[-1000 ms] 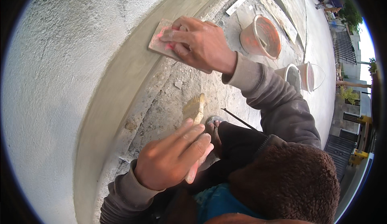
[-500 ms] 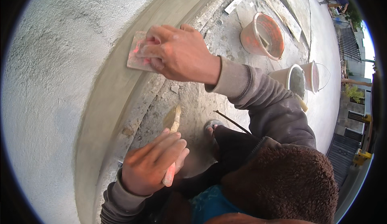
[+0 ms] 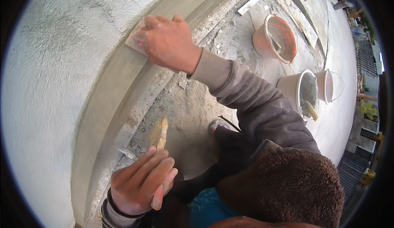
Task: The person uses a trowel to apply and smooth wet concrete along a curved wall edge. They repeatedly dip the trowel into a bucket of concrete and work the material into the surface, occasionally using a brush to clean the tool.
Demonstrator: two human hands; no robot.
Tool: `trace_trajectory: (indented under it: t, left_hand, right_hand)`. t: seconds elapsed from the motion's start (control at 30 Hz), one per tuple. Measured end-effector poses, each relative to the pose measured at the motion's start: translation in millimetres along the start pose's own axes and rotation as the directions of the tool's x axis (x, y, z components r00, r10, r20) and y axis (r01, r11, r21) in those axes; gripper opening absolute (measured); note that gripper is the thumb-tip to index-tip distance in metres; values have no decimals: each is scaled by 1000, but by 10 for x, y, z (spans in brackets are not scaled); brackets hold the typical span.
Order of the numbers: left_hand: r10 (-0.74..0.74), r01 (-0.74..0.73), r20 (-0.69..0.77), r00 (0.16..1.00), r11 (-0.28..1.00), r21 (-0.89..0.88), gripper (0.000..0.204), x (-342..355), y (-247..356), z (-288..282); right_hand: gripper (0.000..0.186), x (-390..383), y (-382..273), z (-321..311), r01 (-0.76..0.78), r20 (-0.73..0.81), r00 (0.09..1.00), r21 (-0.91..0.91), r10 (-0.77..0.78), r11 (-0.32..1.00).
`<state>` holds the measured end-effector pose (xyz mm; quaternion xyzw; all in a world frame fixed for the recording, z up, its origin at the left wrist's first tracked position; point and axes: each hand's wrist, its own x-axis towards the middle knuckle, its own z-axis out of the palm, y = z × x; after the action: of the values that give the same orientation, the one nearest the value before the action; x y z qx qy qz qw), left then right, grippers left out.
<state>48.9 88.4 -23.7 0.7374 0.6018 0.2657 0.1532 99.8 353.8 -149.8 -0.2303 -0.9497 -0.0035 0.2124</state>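
Note:
My right hand (image 3: 171, 44) is closed around a small plastering float (image 3: 135, 42), a flat plate with traces of pink. Its face lies against a smooth grey cement band (image 3: 104, 100) along the foot of the wall; my knuckles hide most of its grip. Lower down, my left hand (image 3: 139, 183) has its fingers wrapped round a paintbrush (image 3: 162, 134) with a worn reddish handle. The pale bristles point upward and stay clear of the band, above the dusty ground. Rough, pale plaster covers the wall (image 3: 57, 67) beyond the band.
To the right stand an orange-stained bucket (image 3: 264, 43), a whitish bucket (image 3: 289, 86) with a pale handle sticking out, and another pail (image 3: 324, 86). A white strip (image 3: 254, 1) and a long board (image 3: 295, 16) lie farther off. My shod foot (image 3: 217, 124) is on the ground below.
My right hand has slid the float slightly up and left along the band. My left hand has shifted down and left with the paintbrush. The view has turned a little.

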Motion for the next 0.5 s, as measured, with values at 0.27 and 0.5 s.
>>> trace_trajectory:
  t: [0.27, 0.5]
  left_hand:
    - [-106, 105, 29, 994, 994, 40, 24, -94, 237, -81]
    - [-299, 297, 4, 954, 950, 101, 15, -285, 564, -246]
  right_hand:
    - [29, 173, 1234, -193, -204, -9, 979, -107, 204, 973]
    - [30, 597, 2014, -283, -211, 161, 956, -201, 245, 957]
